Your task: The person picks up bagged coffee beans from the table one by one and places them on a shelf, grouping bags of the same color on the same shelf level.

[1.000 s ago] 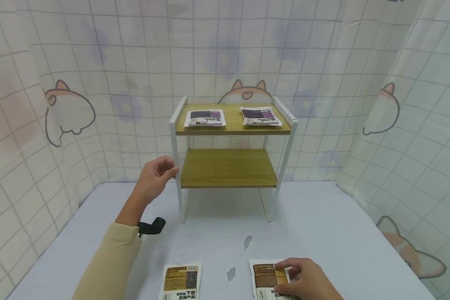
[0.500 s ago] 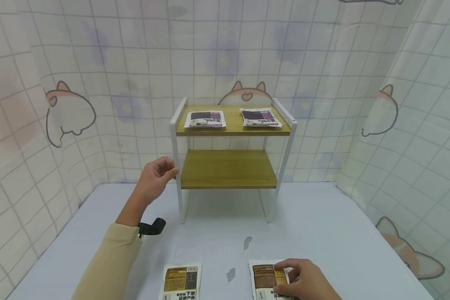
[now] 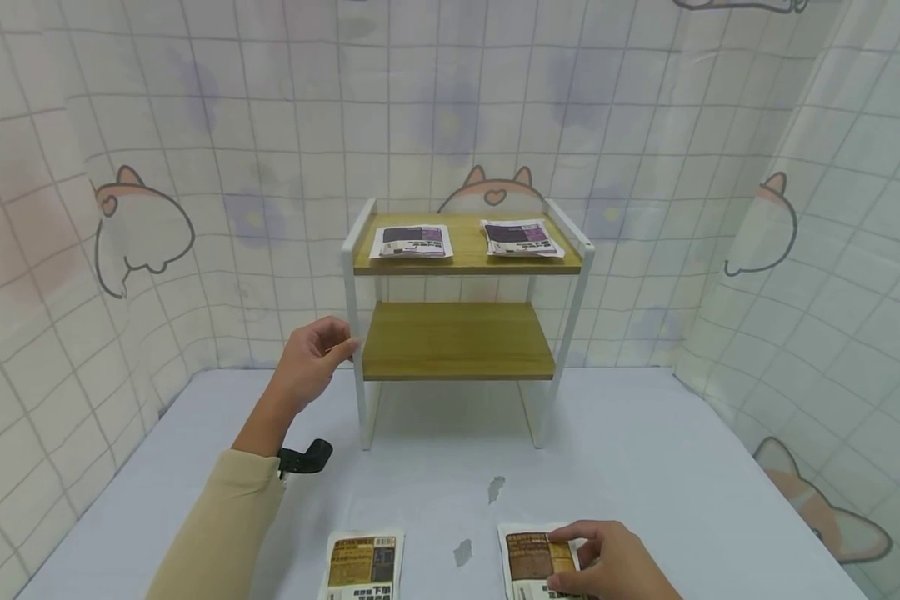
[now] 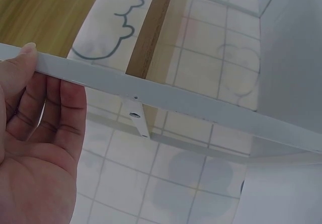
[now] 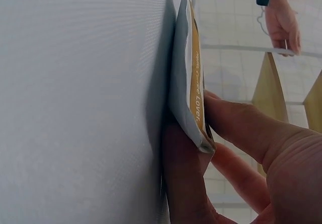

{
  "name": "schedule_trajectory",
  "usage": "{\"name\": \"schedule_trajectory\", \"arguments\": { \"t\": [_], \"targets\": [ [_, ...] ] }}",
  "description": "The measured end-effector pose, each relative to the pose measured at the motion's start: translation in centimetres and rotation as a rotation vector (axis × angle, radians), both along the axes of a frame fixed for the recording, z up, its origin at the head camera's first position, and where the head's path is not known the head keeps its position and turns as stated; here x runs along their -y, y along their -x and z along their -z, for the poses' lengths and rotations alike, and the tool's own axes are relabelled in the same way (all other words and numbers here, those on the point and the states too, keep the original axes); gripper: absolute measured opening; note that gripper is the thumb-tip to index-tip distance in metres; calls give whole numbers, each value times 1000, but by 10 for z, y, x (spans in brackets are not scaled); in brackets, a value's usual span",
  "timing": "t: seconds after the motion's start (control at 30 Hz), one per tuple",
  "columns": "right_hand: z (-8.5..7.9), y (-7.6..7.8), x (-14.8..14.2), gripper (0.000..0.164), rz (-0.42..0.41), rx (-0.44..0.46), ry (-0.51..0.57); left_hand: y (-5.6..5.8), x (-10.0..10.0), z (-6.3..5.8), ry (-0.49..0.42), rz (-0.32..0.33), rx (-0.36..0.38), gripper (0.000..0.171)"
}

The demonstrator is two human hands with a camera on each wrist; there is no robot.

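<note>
My left hand (image 3: 307,362) grips the white left upright (image 4: 191,100) of a two-tier rack, with the thumb on one side and curled fingers on the other in the left wrist view. At the near right of the table, my right hand (image 3: 611,565) pinches the right edge of a white, gold and brown coffee packet (image 3: 527,560). In the right wrist view this packet (image 5: 182,78) is seen edge-on, held between thumb and fingers close against the tabletop. A similar packet (image 3: 362,568) lies flat to its left, untouched. The near ends of both packets are cut off by the head view.
On the rack's wooden top shelf (image 3: 468,242) lie purple-and-white packets, one at left (image 3: 412,242) and some stacked at right (image 3: 521,238). Below is a bare wooden lower shelf (image 3: 457,342). Grey torn patches (image 3: 462,552) mark the white table (image 3: 645,467). Grid-patterned curtains (image 3: 285,125) surround it.
The head view has tilted up very slightly, so the rack sits a little lower in it. Both hands and the packets keep their places.
</note>
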State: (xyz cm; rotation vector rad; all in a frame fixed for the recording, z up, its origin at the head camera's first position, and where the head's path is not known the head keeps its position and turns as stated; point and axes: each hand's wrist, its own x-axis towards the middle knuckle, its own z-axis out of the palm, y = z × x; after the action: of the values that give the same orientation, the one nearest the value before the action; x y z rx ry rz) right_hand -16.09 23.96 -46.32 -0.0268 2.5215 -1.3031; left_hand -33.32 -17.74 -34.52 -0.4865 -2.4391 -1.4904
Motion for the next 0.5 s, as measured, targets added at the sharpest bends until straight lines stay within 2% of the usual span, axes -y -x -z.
{"name": "schedule_trajectory", "arguments": {
  "t": [0.5],
  "targets": [
    [3,1,-5,56,-29,18,70,2,1,2,-30,19,-24,17]
  ]
}}
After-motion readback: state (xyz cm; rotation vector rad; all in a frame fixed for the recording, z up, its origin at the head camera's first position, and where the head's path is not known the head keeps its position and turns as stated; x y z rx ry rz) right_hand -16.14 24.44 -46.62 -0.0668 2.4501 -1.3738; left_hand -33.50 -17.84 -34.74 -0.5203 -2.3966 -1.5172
